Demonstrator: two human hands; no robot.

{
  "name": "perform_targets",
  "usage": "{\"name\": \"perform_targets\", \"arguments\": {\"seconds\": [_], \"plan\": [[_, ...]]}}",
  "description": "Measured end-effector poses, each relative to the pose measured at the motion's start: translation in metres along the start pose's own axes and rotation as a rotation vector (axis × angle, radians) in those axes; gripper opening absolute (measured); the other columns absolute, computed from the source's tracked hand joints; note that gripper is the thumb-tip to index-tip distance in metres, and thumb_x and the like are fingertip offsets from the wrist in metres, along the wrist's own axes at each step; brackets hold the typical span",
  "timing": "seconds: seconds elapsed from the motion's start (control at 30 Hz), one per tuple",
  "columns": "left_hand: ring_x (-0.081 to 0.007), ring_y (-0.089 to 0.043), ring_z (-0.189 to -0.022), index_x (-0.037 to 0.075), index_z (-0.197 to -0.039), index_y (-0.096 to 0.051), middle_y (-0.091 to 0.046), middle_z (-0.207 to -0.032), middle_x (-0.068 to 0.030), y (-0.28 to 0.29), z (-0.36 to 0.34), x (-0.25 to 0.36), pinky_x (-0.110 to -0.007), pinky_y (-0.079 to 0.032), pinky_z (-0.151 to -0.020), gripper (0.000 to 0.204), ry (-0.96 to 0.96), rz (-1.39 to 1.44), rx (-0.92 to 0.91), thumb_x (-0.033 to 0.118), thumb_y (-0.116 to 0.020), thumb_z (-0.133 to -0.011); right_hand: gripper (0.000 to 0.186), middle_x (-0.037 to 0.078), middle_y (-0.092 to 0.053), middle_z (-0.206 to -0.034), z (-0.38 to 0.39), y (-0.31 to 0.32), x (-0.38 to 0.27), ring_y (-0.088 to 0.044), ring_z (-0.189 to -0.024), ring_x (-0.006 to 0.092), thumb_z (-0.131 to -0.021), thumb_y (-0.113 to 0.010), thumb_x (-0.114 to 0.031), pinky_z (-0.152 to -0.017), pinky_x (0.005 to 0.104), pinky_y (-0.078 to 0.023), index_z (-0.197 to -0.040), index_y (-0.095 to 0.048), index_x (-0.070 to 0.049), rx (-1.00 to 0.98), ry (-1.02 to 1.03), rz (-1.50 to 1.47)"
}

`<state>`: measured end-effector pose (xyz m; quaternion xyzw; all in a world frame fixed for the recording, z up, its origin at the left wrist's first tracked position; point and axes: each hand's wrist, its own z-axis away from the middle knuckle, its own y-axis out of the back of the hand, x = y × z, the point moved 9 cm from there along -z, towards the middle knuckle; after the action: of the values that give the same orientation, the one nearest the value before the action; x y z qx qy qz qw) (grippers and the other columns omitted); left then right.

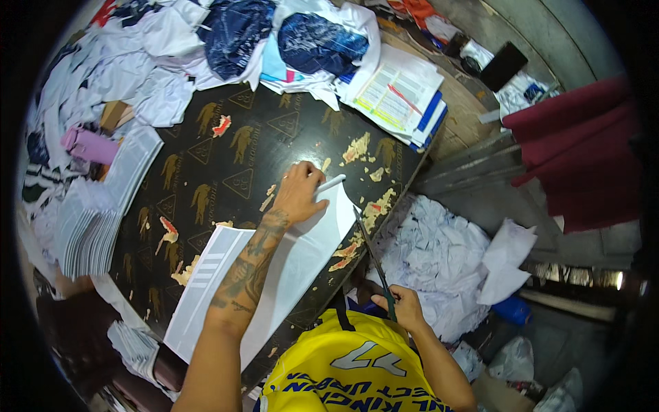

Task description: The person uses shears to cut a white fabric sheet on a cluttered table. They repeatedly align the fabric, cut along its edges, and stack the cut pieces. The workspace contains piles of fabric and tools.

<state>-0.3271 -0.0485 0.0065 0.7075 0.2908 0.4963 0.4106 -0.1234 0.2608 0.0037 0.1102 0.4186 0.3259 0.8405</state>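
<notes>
A long white sheet [296, 264], paper or thin cloth, lies along the right part of the dark table, its far edge rolled up. My left hand [300, 191] presses on its far end, fingers bent around the rolled edge and thumb on the sheet. Beside the table's right edge, my right hand [403, 309] is closed on the green handles of long scissors [375, 259]. Their dark blades point away from me, tips touching or nearly touching the sheet's right corner. My left forearm partly covers the sheet and a white piece with grey stripes [209, 275].
Stacked white pieces [93, 237] stand at the left, by a pink pouch [90, 144]. White and navy cloth [240, 38] heaps along the far edge, with papers [397, 89] at the far right. Crumpled white scraps [429, 264] pile below the table's right edge. A maroon cloth [576, 151] hangs right.
</notes>
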Motion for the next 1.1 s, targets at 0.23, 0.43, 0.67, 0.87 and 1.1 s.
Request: {"name": "perform_targets", "arguments": {"seconds": [0.23, 0.43, 0.67, 0.87, 1.1], "plan": [[-0.0389, -0.071, -0.095, 0.004, -0.127, -0.058, -0.067, -0.108, -0.0193, -0.005, -0.036, -0.032, -0.05, -0.056, -0.083, 0.047, 0.201, 0.431, 0.029, 0.014, -0.083, -0.088, 0.039, -0.002, -0.052, -0.065, 0.022, -0.036, 0.009, -0.045, -0.065, 0.0072, -0.093, -0.087, -0.032, -0.059, 0.0298, -0.039, -0.079, -0.068, -0.001, 0.031, -0.129, -0.305], [-0.0361, -0.059, -0.103, 0.008, -0.105, -0.072, -0.063, -0.108, -0.0129, 0.026, 0.074, 0.023, -0.048, -0.047, -0.091, 0.022, 0.255, 0.093, 0.246, 0.015, -0.083, -0.087, 0.028, -0.002, -0.057, -0.077, 0.059, -0.052, 0.007, -0.051, -0.07, 0.0067, -0.096, -0.082, -0.023, -0.064, 0.0282, -0.044, -0.09, -0.062, -0.006, -0.034, -0.027, -0.372], [-0.0334, -0.058, -0.105, 0.006, -0.091, -0.073, -0.065, -0.104, -0.0093, -0.013, 0.145, 0.066, -0.045, -0.047, -0.093, 0.019, 0.351, 0.244, 0.13, 0.015, -0.087, -0.083, 0.032, 0.0, -0.052, -0.085, 0.079, -0.084, 0.024, -0.048, -0.079, 0.0145, -0.096, -0.08, -0.031, -0.071, 0.0325, -0.044, -0.098, -0.058, -0.008, -0.173, -0.018, -0.238], [-0.0312, -0.059, -0.108, 0.006, -0.097, -0.079, -0.069, -0.108, -0.0084, -0.007, 0.138, 0.06, -0.044, -0.044, -0.096, 0.014, 0.326, 0.241, 0.071, 0.016, -0.083, -0.087, 0.036, -0.002, -0.049, -0.083, 0.048, -0.122, 0.02, -0.045, -0.078, 0.012, -0.099, -0.08, -0.033, -0.069, 0.0313, -0.043, -0.096, -0.055, -0.008, -0.182, -0.102, -0.329], [-0.0278, -0.056, -0.121, 0.01, -0.117, -0.069, -0.064, -0.124, -0.0083, 0.012, 0.149, 0.025, -0.049, -0.032, -0.105, 0.026, 0.299, 0.161, 0.073, 0.02, -0.073, -0.093, 0.055, 0.003, -0.063, -0.082, 0.012, -0.132, -0.006, -0.058, -0.078, 0.0155, -0.094, -0.081, -0.056, -0.075, 0.0345, -0.049, -0.109, -0.07, -0.004, -0.128, -0.125, -0.245]]}}
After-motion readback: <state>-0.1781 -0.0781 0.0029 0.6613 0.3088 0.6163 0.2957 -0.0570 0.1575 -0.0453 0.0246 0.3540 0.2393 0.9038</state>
